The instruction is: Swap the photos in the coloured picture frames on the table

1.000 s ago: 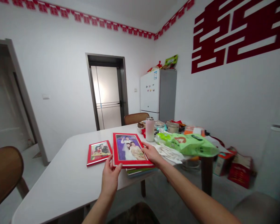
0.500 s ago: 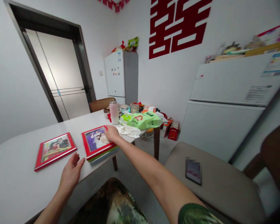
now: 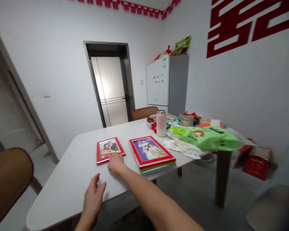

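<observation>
Our left grip (image 3: pixel 93 195) was apart; our right grip (image 3: pixel 116 164) lay over the lone red photo frame (image 3: pixel 109 148), whether clamped we could not tell.

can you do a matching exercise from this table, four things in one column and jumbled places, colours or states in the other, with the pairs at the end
Column one
1. smaller red frame
2. larger red frame
3. bottle
4. left hand

Column two
a. pink, paling toward its base
b. holding nothing, by the near edge of the table
c. partly covered in this view by the right hand
d. purple-backed photo, on top of a stack

Right pairs: 1-c, 2-d, 3-a, 4-b
</observation>
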### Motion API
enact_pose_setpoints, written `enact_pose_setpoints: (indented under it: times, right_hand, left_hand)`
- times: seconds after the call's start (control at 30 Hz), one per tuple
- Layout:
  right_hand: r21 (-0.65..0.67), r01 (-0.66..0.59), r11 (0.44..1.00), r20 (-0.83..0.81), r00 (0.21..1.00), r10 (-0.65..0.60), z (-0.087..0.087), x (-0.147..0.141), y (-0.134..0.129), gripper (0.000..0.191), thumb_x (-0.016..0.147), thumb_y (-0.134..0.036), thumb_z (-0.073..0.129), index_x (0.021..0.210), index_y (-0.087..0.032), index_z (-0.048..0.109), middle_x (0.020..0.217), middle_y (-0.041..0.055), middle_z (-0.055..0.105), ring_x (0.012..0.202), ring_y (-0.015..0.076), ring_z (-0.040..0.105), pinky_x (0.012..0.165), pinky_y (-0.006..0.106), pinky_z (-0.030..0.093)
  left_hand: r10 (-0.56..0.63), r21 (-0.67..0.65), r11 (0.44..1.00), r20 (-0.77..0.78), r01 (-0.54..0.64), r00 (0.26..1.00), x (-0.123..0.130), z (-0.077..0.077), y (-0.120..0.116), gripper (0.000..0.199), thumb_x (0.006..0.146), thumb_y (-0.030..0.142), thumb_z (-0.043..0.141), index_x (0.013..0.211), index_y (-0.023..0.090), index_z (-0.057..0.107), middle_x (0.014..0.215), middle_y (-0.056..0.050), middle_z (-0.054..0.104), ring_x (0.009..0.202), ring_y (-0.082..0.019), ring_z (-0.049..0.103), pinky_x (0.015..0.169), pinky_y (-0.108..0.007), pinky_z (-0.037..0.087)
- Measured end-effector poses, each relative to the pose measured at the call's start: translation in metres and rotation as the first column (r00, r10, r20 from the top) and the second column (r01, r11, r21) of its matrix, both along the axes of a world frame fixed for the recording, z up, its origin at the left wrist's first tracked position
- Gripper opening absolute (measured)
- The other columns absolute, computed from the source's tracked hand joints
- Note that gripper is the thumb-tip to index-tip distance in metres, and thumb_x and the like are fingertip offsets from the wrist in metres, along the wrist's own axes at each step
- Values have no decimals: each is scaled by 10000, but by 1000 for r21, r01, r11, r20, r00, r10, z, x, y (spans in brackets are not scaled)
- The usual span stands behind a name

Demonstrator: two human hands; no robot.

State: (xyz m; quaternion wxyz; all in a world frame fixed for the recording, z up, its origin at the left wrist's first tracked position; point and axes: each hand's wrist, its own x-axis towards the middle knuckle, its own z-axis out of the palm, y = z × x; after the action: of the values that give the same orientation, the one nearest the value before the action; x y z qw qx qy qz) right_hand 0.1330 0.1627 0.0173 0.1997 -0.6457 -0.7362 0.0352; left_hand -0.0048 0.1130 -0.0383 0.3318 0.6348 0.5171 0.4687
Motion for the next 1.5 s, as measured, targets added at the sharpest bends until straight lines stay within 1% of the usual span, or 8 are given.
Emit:
enact_pose_setpoints:
  times: [0.23, 0.37, 0.57, 0.73, 0.9, 1.1, 1.27, 1.5]
  right_hand:
    - [45, -110, 993, 18, 994, 109, -14, 0, -65, 456, 672, -133, 419, 1119, -201, 475, 1182, 81, 482, 1085, 237, 379, 899, 428, 249]
    - [160, -337, 928, -286, 884, 371, -21, 13, -124, 454, 641, -86, 385, 1045, -207, 554, 1101, 71, 546, 1006, 193, 464, 882, 357, 338]
    - [249, -13, 968, -613, 772, 167, -23, 45, -155, 258, 713, -313, 455, 883, -220, 625, 1061, 84, 564, 1017, 213, 489, 895, 363, 374]
    - [236, 130, 963, -754, 649, 97, -18, 47, -140, 412, 741, -392, 413, 1090, -196, 512, 1152, 100, 512, 1044, 204, 477, 887, 362, 386]
    - [242, -93, 966, -711, 660, 242, -4, 15, -120, 455, 749, -392, 425, 1155, -192, 465, 1182, 97, 498, 1068, 200, 463, 917, 381, 358]
    - [146, -230, 962, -479, 834, 273, -9, 1, -113, 411, 717, -318, 457, 1072, -134, 551, 1165, 141, 500, 1074, 215, 451, 932, 366, 325]
    - [123, -243, 962, -274, 924, 268, -13, 11, -124, 311, 692, -244, 462, 957, -205, 620, 1108, 108, 523, 1008, 214, 481, 872, 356, 350]
    - [35, -246, 969, -242, 938, 247, -8, 14, -126, 328, 636, -193, 481, 926, -234, 631, 1090, 88, 521, 987, 207, 477, 848, 334, 347]
  left_hand:
    - [-1, 246, 968, -231, 59, 973, -2, 28, -43, 525, 660, 195, 483, 1169, 106, 387, 1211, -125, 451, 1125, -214, 400, 961, -385, 297]
    - [-101, 223, 942, -521, 249, 848, 8, 24, -63, 653, 540, 101, 544, 1176, 108, 395, 1265, -131, 390, 1179, -248, 321, 986, -421, 253]
    - [-91, 265, 895, -681, 360, 727, 40, 14, -68, 414, 666, 101, 464, 1073, 173, 497, 1176, -83, 500, 1117, -233, 406, 953, -428, 288]
    - [24, 318, 937, -476, 147, 879, 33, 50, -73, 447, 638, 81, 464, 1076, 163, 484, 1094, -97, 552, 1014, -239, 492, 880, -384, 368]
    - [101, 276, 952, 129, -134, 986, 10, 88, -81, 467, 768, 216, 433, 1215, 199, 300, 1017, -66, 586, 916, -181, 557, 793, -304, 428]
    - [95, 61, 989, 409, -131, 908, -15, 48, -86, 640, 677, 294, 560, 1223, 162, 253, 1140, -108, 511, 1001, -195, 515, 848, -288, 406]
    - [104, -15, 995, 159, -103, 982, -29, 11, -99, 659, 693, 347, 534, 1236, 95, 257, 1156, -134, 500, 1067, -206, 463, 895, -298, 367]
    - [144, 103, 987, -235, -123, 961, -34, 5, -105, 579, 738, 366, 457, 1227, 89, 321, 1166, -135, 483, 1083, -210, 441, 906, -305, 352]
